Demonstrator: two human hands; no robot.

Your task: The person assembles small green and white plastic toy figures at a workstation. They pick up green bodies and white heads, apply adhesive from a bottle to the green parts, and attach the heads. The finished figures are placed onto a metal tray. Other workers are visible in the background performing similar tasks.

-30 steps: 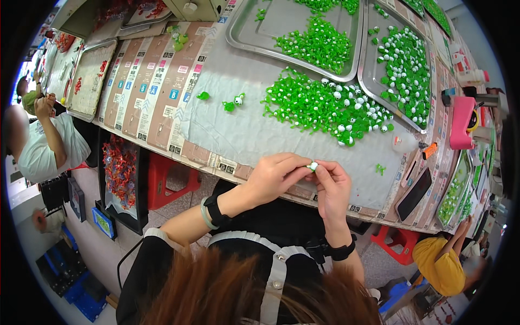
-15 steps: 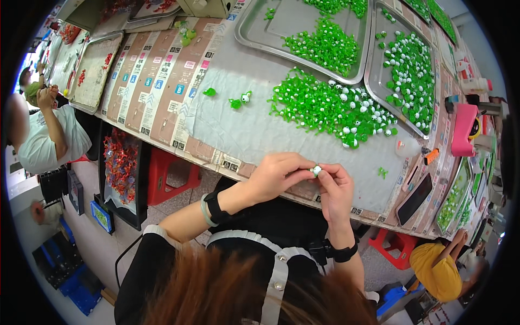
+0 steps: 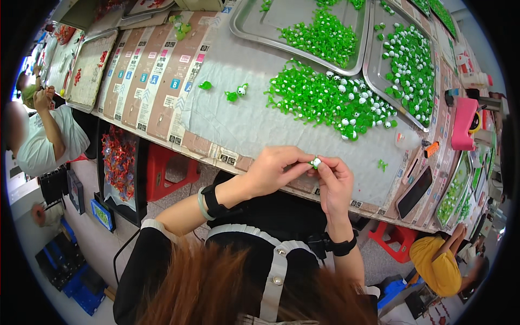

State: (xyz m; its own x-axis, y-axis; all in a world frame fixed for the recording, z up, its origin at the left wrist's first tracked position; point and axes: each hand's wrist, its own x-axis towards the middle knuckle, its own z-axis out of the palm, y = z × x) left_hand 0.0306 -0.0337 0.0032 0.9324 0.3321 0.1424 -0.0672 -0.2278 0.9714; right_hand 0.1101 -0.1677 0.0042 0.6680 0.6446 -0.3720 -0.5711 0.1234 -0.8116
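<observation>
My left hand (image 3: 279, 169) and my right hand (image 3: 335, 181) meet above the near edge of the table. Between their fingertips they pinch a small green-and-white toy figure (image 3: 316, 162), mostly covered by the fingers. Beyond my hands, a heap of green figure parts (image 3: 303, 92) with white eyeball-like pieces lies on a pale sheet (image 3: 222, 127). Apart from that heap, a green figure with white eyes (image 3: 237, 93) and a small green piece (image 3: 205, 85) lie to the left. One more little green piece (image 3: 382, 164) rests to the right.
Two metal trays, the left (image 3: 257, 35) and the right (image 3: 377, 76), hold more green parts. A phone (image 3: 415, 196), orange-capped tool (image 3: 431, 149), clear bottle (image 3: 407, 141) and pink dispenser (image 3: 463, 124) stand right. Red stools (image 3: 168, 173) sit below the table edge. Co-workers sit on both sides.
My view has shifted slightly, so the table's contents sit a little higher in the picture. Both hands keep their pinch on the toy figure, with only slight finger movement.
</observation>
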